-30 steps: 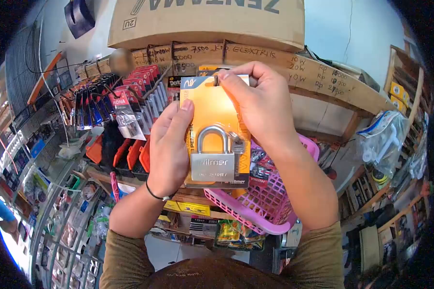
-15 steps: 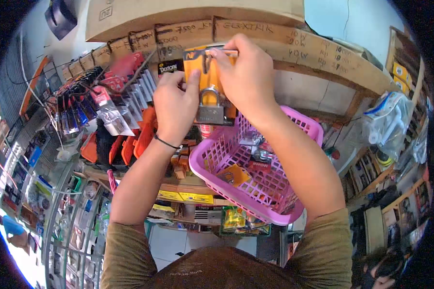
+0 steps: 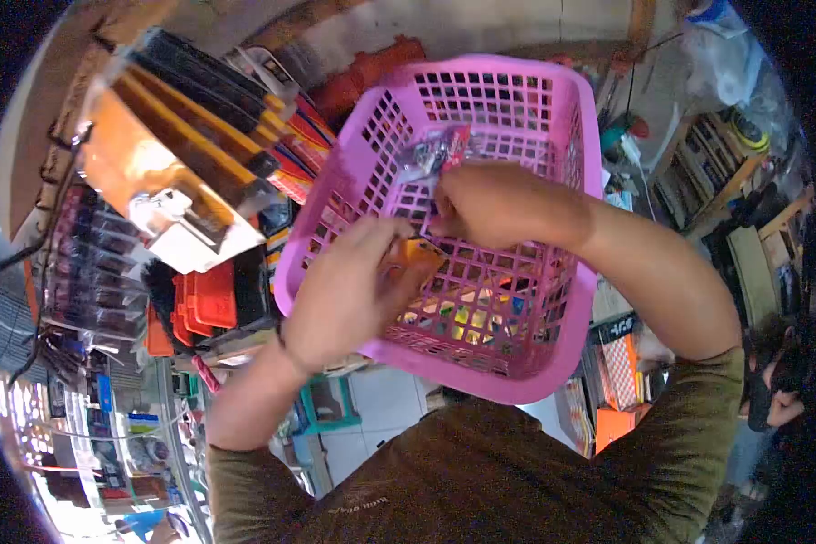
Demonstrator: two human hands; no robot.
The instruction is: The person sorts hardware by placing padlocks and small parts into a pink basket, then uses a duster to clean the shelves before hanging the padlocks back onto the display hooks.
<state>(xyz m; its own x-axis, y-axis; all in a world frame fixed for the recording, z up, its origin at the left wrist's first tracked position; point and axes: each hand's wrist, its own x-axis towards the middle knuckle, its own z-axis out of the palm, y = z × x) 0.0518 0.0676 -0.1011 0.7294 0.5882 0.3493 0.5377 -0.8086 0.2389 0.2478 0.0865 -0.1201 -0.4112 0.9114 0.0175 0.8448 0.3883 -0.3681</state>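
Both hands are inside a pink plastic basket (image 3: 508, 388) with a lattice wall. My left hand (image 3: 349, 281), slightly blurred, has its fingers closed around an orange-yellow packaged card (image 3: 426, 258) low in the basket. The lock or other item on that card is hidden by the fingers. My right hand (image 3: 485, 204) is curled beside it, fingertips turned down and out of sight, so what they grip cannot be made out. Just beyond the right hand lie clear plastic packets with red and silver parts (image 3: 437, 152).
Orange carded padlock packs (image 3: 159, 163) hang at the left, close to the basket. Red-orange plastic pieces (image 3: 199, 304) hang below them. Shelves of goods (image 3: 698, 168) stand at the right, and a person's hand (image 3: 784, 408) shows at the far right edge.
Both hands have come down from the hanging padlock pack into the basket. The view has tilted down and shifted, so the basket appears larger and more central.
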